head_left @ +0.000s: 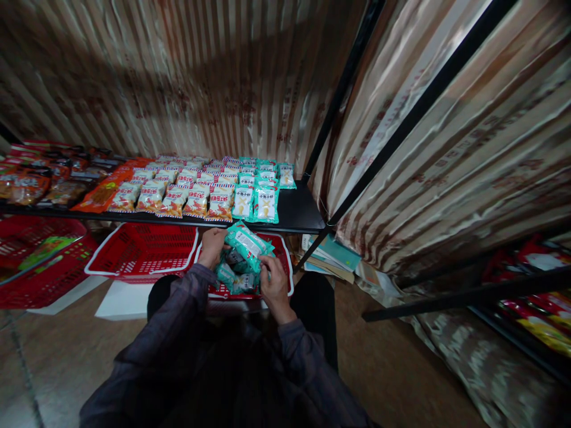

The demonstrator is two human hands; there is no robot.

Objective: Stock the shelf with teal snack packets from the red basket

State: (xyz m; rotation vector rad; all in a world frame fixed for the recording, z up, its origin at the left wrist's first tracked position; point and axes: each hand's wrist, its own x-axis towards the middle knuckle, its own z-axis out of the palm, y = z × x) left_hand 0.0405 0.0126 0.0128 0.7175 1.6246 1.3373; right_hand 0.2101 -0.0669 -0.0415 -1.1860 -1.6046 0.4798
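Note:
Between my two hands, a teal snack bag (pixel 247 244) is held tilted over a red basket (pixel 285 261) with a white rim. My left hand (pixel 211 248) pinches the bag's left end. At its lower right corner, the fingers of my right hand (pixel 275 286) are closed on the same bag. More teal bags (pixel 244 283) lie in the basket below. On the black shelf (pixel 298 208) just beyond, teal-and-white bags (pixel 266 204) of a matching colour stand in rows.
Left along the shelf are rows of white-and-orange snack bags (pixel 220 202), orange packets (pixel 103 193) and dark packets (pixel 66 189). Another red basket (pixel 149 252) sits at left. Black rack posts (pixel 379 172) slant up at right, near stacked papers and books (pixel 334 254). Striped curtains (pixel 178 77) hang behind.

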